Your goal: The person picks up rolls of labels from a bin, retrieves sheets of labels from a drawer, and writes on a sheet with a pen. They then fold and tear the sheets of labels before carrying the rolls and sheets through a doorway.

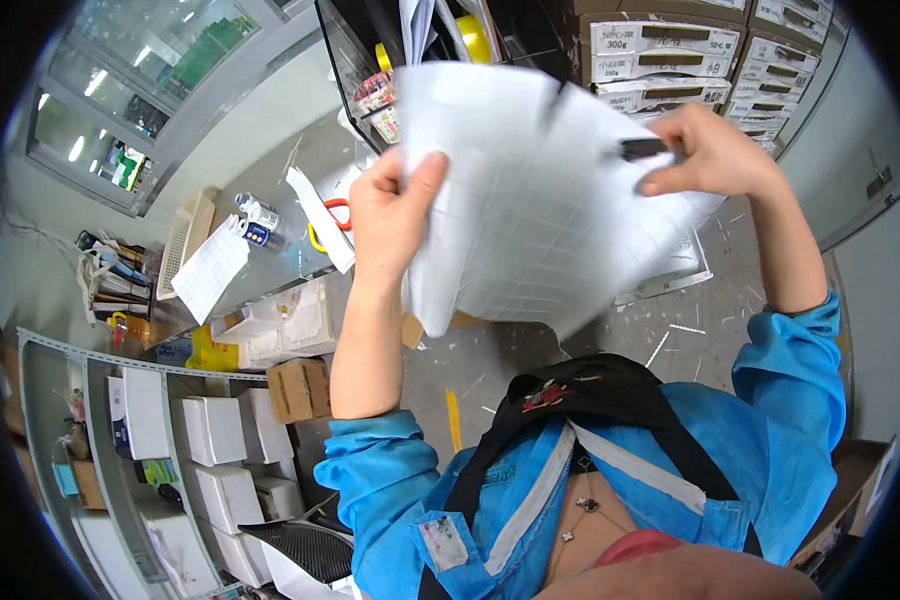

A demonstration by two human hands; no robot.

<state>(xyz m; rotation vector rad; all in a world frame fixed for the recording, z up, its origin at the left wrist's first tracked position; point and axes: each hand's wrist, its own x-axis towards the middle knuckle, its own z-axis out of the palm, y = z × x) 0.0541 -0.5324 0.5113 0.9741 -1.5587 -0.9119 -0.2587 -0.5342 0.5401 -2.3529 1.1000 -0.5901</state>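
My left hand (395,210) is closed on the left edge of a stack of white paper sheets (520,200), thumb on top. Faint grid lines run across the sheets, which are bent and partly blurred by motion. At the stack's right side, my right hand (705,155) is closed with a short black object (642,149) between its fingers; I cannot tell whether it is a clip or a pen. The fingertips overlap the paper's right edge.
Left of the sheets, a metal table (290,235) bears scissors (332,222), small bottles (257,220) and a printed sheet (210,270). Shelving with white boxes (213,430) stands at lower left. Stacked labelled cartons (665,50) are at the back right. Paper scraps lie on the floor.
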